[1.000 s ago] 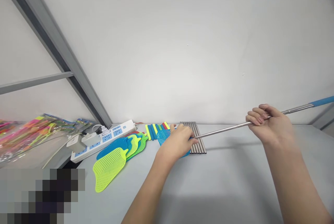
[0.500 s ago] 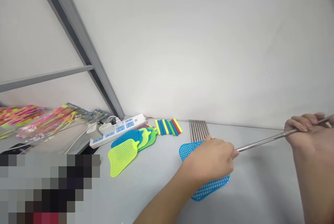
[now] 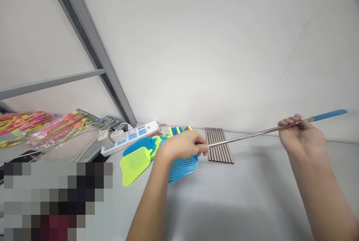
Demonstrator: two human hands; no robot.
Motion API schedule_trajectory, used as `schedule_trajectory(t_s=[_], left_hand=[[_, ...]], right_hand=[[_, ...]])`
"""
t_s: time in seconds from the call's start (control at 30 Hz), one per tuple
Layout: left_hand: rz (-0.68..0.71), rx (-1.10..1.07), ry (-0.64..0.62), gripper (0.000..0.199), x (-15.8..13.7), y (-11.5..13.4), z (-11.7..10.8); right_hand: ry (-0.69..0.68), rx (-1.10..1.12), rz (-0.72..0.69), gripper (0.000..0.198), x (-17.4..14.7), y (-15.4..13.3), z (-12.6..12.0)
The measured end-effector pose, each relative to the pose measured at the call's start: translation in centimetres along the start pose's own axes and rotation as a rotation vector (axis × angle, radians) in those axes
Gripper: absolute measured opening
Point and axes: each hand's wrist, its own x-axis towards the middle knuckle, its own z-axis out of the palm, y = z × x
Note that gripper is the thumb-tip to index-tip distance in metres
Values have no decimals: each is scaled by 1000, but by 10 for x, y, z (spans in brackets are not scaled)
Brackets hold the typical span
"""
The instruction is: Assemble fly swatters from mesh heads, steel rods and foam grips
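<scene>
Standing right here watching, so: the right hand [image 3: 304, 136] has its fingers curled round the metal rod [image 3: 246, 136], just short of the blue grip [image 3: 329, 115]. The left hand [image 3: 186, 144] is pinched on the rod's other end, with the blue swatter head [image 3: 183, 168] sticking out underneath. The hands are well apart, rod slanting up between them over the grey table [image 3: 213, 203].

What's changed: half a second ago that blue head covered the lower ends of the steel tubes [image 3: 220, 149] and the grip was out of sight. Now both hands have swung left, the tubes show, and so does the whole grip. To me that means it's all about this one piece for now; can't see the head's joint though, fingers are in the way.

Left of it, a lime swatter head [image 3: 134, 166] lies on more heads. Further back, coloured sleeves [image 3: 175, 130], a power strip [image 3: 153, 127], then wall [image 3: 210, 46].
</scene>
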Motion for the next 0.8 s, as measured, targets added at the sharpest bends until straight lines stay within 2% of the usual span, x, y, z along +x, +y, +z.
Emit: schedule_trajectory(t_s=[0.2, 0.47, 0.67, 0.8], left_hand=[[-44, 50, -15, 30, -7, -11, -11], [9, 28, -118, 29, 0, -8, -5], [8, 21, -113, 28, 2, -6, -1], [-7, 45, -85, 27, 3, -8, 0]], right_hand=[[-12, 27, 50, 22, -3, 12, 2], [86, 53, -17, 14, -1, 12, -5], [86, 36, -56, 14, 0, 11, -7], [55, 77, 12, 16, 2, 9, -8]])
